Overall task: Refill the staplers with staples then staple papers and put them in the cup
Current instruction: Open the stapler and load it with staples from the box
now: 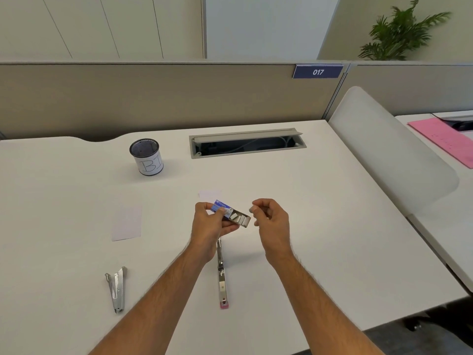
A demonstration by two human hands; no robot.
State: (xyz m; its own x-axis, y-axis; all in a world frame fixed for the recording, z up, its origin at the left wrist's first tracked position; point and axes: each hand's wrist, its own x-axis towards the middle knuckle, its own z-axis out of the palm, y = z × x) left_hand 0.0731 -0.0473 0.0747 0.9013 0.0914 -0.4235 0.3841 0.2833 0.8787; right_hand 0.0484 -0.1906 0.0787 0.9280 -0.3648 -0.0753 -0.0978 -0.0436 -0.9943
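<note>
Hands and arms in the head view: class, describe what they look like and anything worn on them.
Both forearms are bare, with no sleeves showing. The left hand and right hand wear no gloves, and no watch, ring or wristband can be seen.

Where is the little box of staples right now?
In the head view the staple box is near the middle of the desk, held by the left hand above the opened stapler, its tray slid out toward the right hand.
</note>
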